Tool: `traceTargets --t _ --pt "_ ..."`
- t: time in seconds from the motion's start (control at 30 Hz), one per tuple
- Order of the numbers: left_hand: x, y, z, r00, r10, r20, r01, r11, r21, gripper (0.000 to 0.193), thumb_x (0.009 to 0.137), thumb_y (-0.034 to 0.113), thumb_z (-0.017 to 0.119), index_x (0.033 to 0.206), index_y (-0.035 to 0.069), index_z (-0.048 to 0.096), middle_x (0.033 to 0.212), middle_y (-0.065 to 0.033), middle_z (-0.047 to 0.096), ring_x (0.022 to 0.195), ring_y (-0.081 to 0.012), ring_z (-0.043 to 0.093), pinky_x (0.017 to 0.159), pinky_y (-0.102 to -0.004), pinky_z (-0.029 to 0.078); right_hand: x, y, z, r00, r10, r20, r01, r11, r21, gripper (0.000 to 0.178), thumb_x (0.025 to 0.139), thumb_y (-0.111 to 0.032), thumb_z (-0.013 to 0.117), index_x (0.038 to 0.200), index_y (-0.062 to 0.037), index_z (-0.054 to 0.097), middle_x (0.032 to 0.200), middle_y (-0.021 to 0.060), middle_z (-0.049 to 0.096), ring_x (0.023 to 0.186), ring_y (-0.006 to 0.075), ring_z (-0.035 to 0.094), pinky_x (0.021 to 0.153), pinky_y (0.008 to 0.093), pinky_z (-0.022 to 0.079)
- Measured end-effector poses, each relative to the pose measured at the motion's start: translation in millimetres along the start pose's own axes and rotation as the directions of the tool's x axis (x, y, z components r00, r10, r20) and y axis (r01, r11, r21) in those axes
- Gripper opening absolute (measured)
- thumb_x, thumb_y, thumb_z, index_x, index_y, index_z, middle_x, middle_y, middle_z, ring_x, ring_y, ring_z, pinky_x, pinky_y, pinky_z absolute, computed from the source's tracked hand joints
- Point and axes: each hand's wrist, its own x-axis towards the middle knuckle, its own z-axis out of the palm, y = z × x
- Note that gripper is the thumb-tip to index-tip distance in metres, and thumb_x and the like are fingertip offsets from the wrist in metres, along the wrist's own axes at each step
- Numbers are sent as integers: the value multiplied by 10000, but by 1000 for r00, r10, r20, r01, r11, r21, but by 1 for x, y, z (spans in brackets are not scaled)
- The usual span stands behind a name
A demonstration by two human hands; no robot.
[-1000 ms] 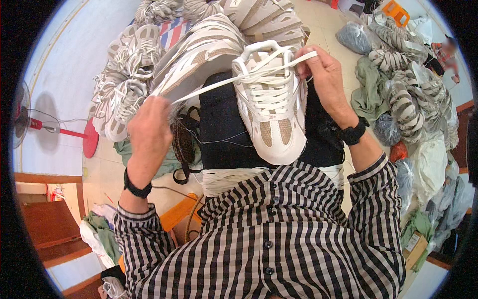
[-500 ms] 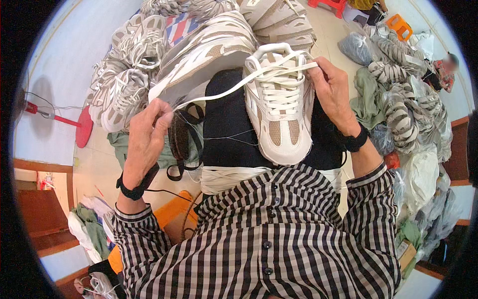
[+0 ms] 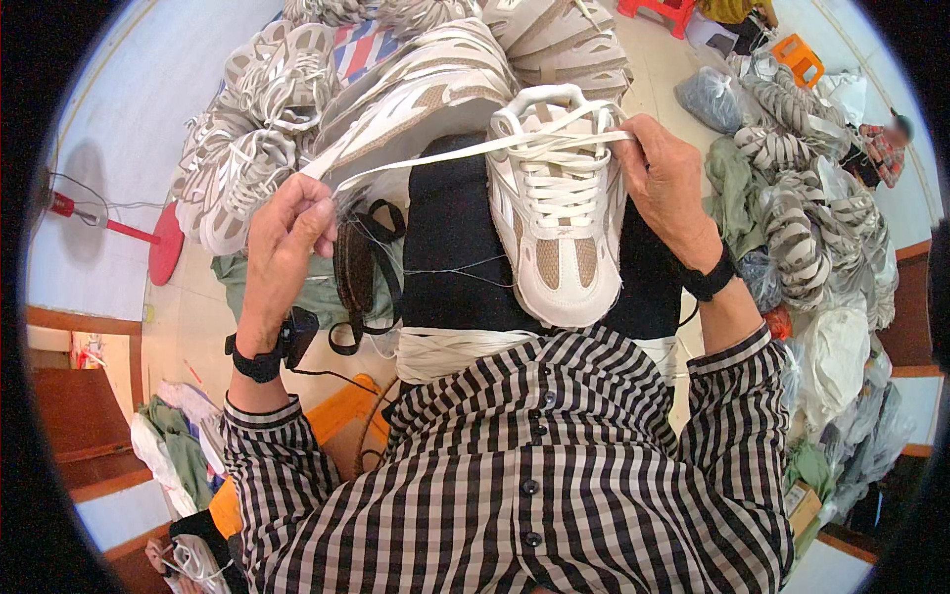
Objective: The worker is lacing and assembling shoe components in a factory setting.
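A white and beige sneaker upper (image 3: 562, 267), without a visible sole, lies on the black cloth (image 3: 450, 213) over my lap, toe toward me. White lacing crosses its tongue. My left hand (image 3: 287, 228) is closed in a pinch left of the sneaker, and a white shoelace (image 3: 416, 161) runs from near it across to the upper's top. At the collar's right side my right hand (image 3: 665, 178) pinches the lace between thumb and fingers. Thin pale threads stretch from near my left hand toward the sneaker. A bundle of white laces (image 3: 460, 353) lies along the cloth's near edge.
Stacked shoe uppers (image 3: 421, 84) stand just beyond my lap, with more bundles (image 3: 252, 168) to the left. Strung uppers (image 3: 802, 228) and plastic bags (image 3: 836, 356) line the right. A red stand (image 3: 166, 244) is at left; a person (image 3: 883, 153) sits far right.
My left hand has shifted slightly up and left, and the lace between my hands now runs straighter and higher. The sneaker has barely moved.
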Motion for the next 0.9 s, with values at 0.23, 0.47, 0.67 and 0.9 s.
traceTargets --t 0.23,0.47,0.67,0.9 --pt "-1 -3 -26 968 -101 231 197 874 -444 172 904 197 541 865 34 505 670 -22 521 532 -85 474 490 -206 376 2 -3 -2 1000 -28 7 29 996 -87 113 808 -108 616 856 -54 529 696 148 567 645 327 592 562 395 456" --pt "-17 12 -25 936 9 353 269 627 -731 201 898 177 567 843 13 466 568 -43 459 406 -110 424 370 -223 340 4 -9 -4 998 -16 64 12 998 56 103 788 -93 614 811 -49 523 684 143 569 651 317 605 563 378 458" --pt "-36 13 -29 934 69 350 260 537 -802 199 898 155 558 814 9 452 551 -54 453 361 -121 407 330 -233 333 3 -13 1 1000 -25 0 25 999 -41 76 783 -76 603 799 -46 535 693 142 590 632 308 605 554 368 457" --pt "-5 -22 1 967 -189 171 214 966 -141 111 892 119 516 956 32 541 644 -34 527 491 -115 479 468 -243 405 -5 -1 -11 956 189 224 -260 898 354 126 820 -79 583 932 -20 576 718 147 602 633 271 604 574 343 460"
